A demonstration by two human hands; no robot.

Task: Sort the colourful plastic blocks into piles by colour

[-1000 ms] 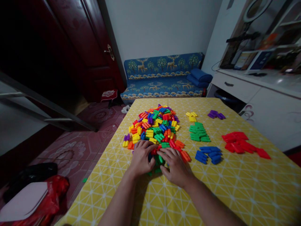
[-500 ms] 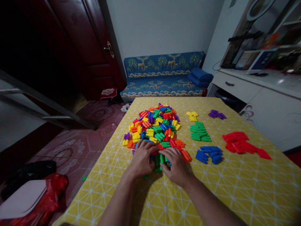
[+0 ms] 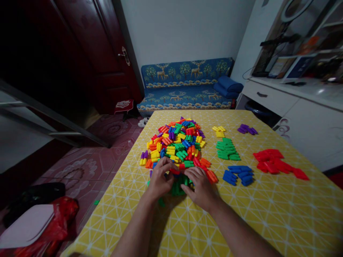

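On the yellow patterned worktop (image 3: 187,232), the left hand (image 3: 160,178) is curling at the near edge of the pile, thumb and forefinger bending toward each other with a gap showing; its fingertips are reaching a red block (image 3: 174,171), though whether this grip is pinching anything cannot be told. A loose green block (image 3: 161,202) is lying beside the left wrist. The mixed heap (image 3: 170,151) is spreading out beyond both hands. Between the hands, a green cluster (image 3: 177,188) is sitting in shadow. The right hand (image 3: 200,187) is arching beside it, its grip spread, the thumb standing apart from the bent fingers. Farther right, a yellow group (image 3: 219,131) is lying toward the back, a green group (image 3: 226,150) and a blue group (image 3: 238,175) are lying nearer, a purple group (image 3: 247,129) is lying back again, and a red group (image 3: 277,163) is lying farthest right.
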